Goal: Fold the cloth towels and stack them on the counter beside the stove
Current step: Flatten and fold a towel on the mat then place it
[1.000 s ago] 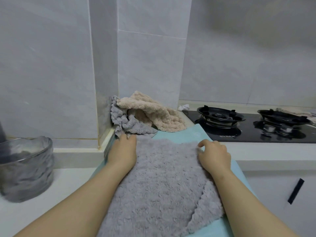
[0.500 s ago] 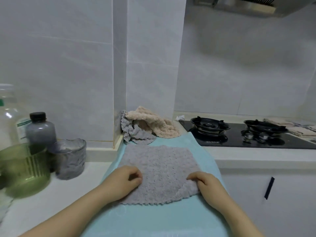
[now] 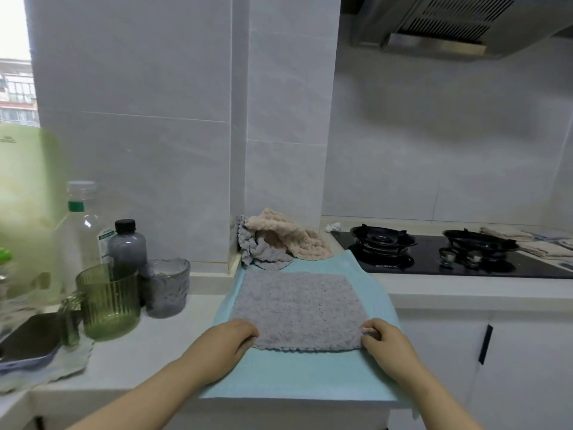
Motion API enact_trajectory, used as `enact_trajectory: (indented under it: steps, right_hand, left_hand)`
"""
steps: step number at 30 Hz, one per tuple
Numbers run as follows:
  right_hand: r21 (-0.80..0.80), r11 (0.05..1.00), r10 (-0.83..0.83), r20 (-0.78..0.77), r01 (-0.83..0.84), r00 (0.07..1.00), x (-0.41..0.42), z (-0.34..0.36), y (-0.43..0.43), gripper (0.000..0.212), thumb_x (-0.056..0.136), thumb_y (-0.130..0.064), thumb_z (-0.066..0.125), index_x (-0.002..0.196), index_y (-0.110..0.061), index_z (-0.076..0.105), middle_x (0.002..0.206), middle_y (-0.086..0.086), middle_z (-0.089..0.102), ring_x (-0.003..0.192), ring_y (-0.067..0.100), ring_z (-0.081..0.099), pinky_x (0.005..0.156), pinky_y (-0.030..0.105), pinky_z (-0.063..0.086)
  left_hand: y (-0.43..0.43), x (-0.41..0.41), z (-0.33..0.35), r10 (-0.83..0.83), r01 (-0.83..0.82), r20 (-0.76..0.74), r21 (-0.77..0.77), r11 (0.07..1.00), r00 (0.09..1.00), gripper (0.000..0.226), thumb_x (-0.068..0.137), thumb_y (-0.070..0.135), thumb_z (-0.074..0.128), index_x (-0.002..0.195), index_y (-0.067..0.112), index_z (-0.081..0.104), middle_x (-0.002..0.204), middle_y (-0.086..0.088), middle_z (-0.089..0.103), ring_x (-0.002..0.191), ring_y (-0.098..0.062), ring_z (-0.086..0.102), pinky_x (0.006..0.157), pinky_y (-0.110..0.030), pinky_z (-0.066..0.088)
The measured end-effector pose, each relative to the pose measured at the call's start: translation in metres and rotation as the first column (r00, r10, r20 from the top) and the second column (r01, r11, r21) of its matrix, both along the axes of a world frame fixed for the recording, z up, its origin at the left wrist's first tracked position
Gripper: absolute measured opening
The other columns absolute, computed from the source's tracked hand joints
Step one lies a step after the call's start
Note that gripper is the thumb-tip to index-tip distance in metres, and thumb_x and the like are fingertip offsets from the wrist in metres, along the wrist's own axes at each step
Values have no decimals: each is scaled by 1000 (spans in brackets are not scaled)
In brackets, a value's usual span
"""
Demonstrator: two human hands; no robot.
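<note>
1 grey towel — fluffy, near-square, spread flat — lies on a larger teal towel; just behind, 1 beige towel sits crumpled atop 1 crumpled grey cloth.

Your left hand and right hand have come back from the far corners of the grey towel to its near corners. The right hand now pinches the near right corner. The turned-over flap there is gone and the towel lies flat and square. Your view has lifted and drawn back.
</note>
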State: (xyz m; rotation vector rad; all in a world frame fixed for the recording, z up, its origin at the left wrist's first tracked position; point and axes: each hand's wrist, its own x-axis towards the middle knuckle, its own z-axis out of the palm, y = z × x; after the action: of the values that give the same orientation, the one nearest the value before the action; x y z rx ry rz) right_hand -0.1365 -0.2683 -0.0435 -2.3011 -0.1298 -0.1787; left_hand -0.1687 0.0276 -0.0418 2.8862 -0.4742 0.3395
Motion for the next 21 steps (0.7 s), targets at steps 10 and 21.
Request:
enact_trajectory:
  steps: [10, 21]
  right_hand:
    - [-73, 994, 67, -135, -77, 989, -15, 22, -10, 15, 90, -10, 46, 77, -14, 53, 72, -4, 56, 63, 9, 45, 55, 19, 34]
    - [-86, 970, 176, -404, -229, 898, -21, 68, -13, 28, 80, -1, 45, 56, -16, 42, 58, 0, 39, 50, 11, 34, 50, 19, 29]
  left_hand:
    - [-33, -3, 16, 77, -140, 160, 438, 888, 984, 48, 21, 20, 90, 59, 16, 60, 43, 1, 43, 32, -17, 44, 43, -18, 12]
    - [-11, -4, 72, 67, -140, -452, -130, 982, 890, 22, 85, 3, 41, 99, 18, 50, 83, 1, 52, 70, -15, 52, 57, -22, 42]
